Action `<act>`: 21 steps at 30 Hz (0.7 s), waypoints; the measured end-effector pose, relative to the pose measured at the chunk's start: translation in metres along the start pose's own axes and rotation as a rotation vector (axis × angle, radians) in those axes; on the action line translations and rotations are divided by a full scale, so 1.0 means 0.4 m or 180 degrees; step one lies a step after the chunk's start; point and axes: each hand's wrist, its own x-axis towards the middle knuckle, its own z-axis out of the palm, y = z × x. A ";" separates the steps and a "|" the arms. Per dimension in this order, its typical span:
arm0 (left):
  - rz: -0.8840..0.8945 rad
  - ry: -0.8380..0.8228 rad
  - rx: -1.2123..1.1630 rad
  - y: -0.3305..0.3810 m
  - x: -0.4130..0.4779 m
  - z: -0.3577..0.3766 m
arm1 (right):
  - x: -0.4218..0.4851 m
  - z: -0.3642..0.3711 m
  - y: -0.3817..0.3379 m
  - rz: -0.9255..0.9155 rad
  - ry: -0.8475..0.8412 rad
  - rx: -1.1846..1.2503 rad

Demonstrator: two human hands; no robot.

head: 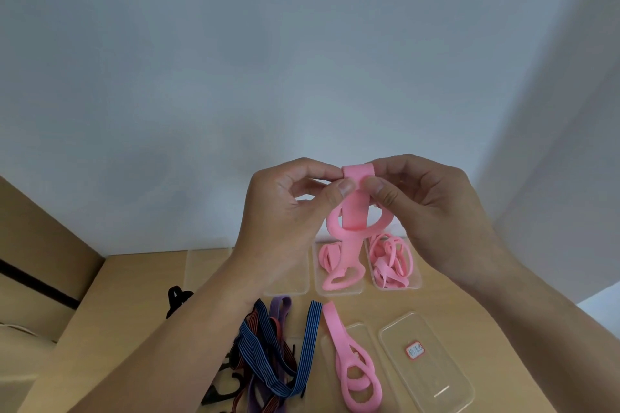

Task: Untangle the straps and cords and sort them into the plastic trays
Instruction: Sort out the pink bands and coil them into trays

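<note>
Here, pink strap [355, 208] hangs vertically, top pinched.

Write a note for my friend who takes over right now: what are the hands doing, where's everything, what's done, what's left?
Left hand and right hand: both pinch the top of one wide pink strap, held up above the table.
Done: pink straps lie in the far middle tray; thin pink cords in the far right tray.
A second pink strap lies across a near tray.
Left: the tangle of blue, purple and orange straps on the table, plus the held strap.
</note>
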 end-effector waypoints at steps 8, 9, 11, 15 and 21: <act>0.0048 0.0012 0.0009 0.003 0.003 0.009 | 0.007 -0.010 0.004 -0.0062 -0.0027 -0.0073; 0.0066 0.0012 0.0013 0.002 0.004 0.011 | 0.007 -0.011 0.005 -0.0064 -0.0026 -0.0079; 0.0087 0.0021 -0.0035 -0.001 0.005 0.015 | 0.007 -0.013 0.006 -0.0057 -0.0023 -0.0068; 0.0080 0.0045 -0.0166 -0.013 0.006 0.025 | 0.010 -0.014 0.013 -0.0042 -0.0013 -0.0226; -0.0562 -0.0963 -0.0365 -0.057 0.012 0.035 | 0.031 -0.012 0.015 -0.0025 0.0250 -0.0137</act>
